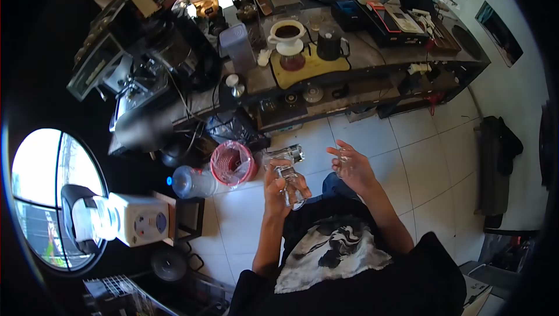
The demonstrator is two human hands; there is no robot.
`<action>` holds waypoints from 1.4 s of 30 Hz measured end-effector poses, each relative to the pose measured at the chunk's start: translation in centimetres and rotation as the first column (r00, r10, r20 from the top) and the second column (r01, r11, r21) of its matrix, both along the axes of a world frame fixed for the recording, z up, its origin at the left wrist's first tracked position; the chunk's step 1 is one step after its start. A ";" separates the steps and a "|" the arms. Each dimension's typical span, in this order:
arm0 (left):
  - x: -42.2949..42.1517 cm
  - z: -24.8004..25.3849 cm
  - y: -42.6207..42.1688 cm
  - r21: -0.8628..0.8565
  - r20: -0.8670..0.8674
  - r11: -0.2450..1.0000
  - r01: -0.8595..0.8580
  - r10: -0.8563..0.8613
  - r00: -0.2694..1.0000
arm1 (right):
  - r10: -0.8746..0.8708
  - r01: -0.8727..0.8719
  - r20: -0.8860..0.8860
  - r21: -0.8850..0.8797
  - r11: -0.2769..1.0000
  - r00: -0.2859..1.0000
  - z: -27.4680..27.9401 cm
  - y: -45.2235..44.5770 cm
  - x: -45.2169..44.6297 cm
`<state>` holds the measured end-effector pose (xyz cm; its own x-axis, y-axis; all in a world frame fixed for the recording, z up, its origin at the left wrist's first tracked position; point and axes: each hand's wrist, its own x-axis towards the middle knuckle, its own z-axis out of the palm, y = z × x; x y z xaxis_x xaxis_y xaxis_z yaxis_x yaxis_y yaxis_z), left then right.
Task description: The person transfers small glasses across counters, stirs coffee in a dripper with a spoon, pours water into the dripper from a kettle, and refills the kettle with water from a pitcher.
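My left hand [278,185] is closed around clear drinking glasses, held in front of my body. One glass [293,153] points sideways above the fingers; another [287,174] sits lower, between fingers and palm. Their overlap hides how many there are. To the right, my right hand [356,171] is raised with its fingers apart and partly bent. A faint glint shows by those fingers, too small to make out. Both hands are above the tiled floor, apart from each other.
Ahead runs a dark counter [372,63] with a white coffee dripper [287,32] over a glass server, beside a black pitcher [332,44]. An espresso machine [137,77] stands left. A red lined bin [234,164], water bottle [191,182] and water dispenser [137,219] are at floor left.
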<state>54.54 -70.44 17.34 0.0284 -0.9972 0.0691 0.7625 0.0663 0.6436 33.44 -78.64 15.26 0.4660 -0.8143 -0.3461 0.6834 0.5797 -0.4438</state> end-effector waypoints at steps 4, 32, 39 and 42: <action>3.6 0.9 -8.0 -0.033 0.039 0.999 -0.004 0.005 0.999 | -0.316 0.306 0.066 0.123 0.944 0.947 -0.3 -5.1 -1.1; 7.1 9.2 -44.4 0.096 0.458 0.852 -0.515 0.422 0.783 | -0.559 -0.919 -0.800 -0.027 0.394 -0.216 -3.0 -76.9 12.9; 10.1 9.9 -52.1 0.146 0.598 0.910 -0.389 0.232 0.767 | -0.547 -0.900 -0.759 0.115 0.421 -0.353 -3.5 -77.3 13.2; 10.9 10.1 -54.4 0.161 0.640 0.932 -0.325 0.152 0.753 | -0.558 -0.916 -0.763 0.109 0.386 -0.325 -2.6 -77.2 12.5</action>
<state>65.46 -124.87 27.40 0.3064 -0.9476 -0.0903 0.1843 -0.0340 0.9823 45.97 -155.88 12.65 0.5134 -0.8285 -0.2238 -0.8573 -0.4837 -0.1762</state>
